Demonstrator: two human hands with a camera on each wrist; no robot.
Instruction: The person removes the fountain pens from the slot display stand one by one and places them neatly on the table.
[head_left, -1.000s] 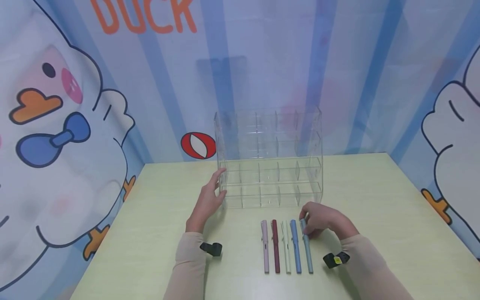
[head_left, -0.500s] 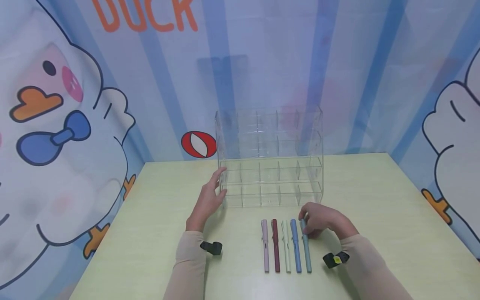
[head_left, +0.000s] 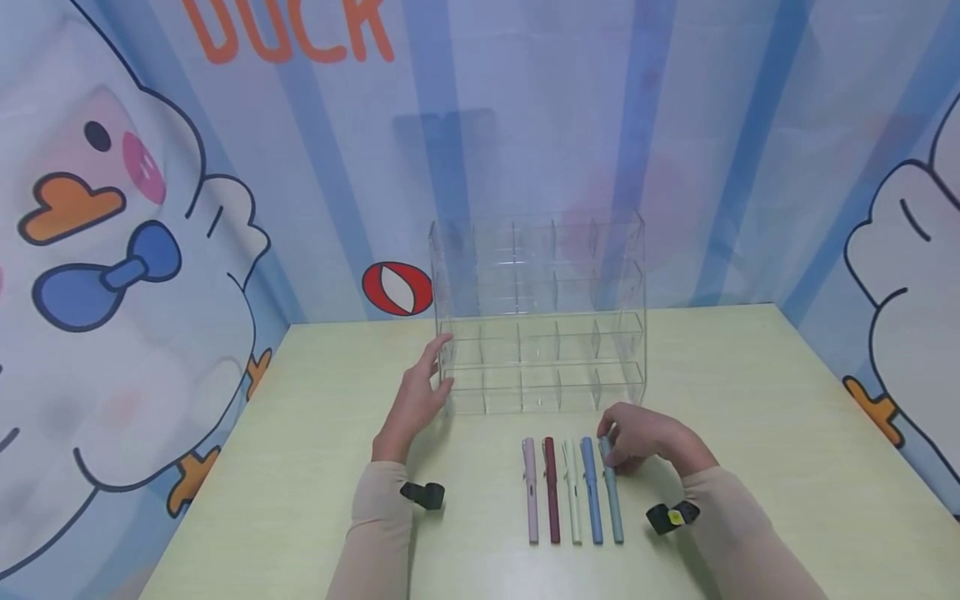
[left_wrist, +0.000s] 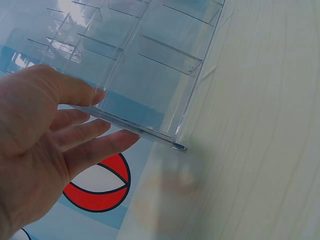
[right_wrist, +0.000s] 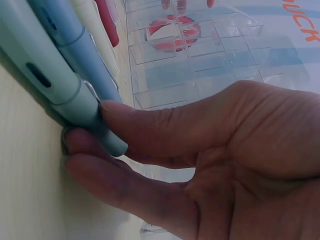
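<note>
A clear acrylic organizer [head_left: 538, 375] with tiers of small compartments stands upright on the table. My left hand [head_left: 414, 402] grips its left side panel; in the left wrist view the thumb is on one face and the fingers [left_wrist: 102, 150] on the other. In front of the organizer, my right hand [head_left: 647, 435] pinches the cap end of a grey-green pen [head_left: 614, 508], the rightmost in a row. Close up in the right wrist view, the thumb is on one side of the cap [right_wrist: 82, 107] and the fingertips on the other.
Left of the held pen lie a blue pen [head_left: 592, 500], a pale green pen [head_left: 574, 500], a dark red pen [head_left: 552, 500] and a lilac pen [head_left: 532, 500], side by side. A printed duck backdrop [head_left: 555, 108] rises behind the pale wooden table [head_left: 750, 400].
The lower end of the grey-green pen has shifted slightly left toward the blue pen. Both hands keep practically the same places.
</note>
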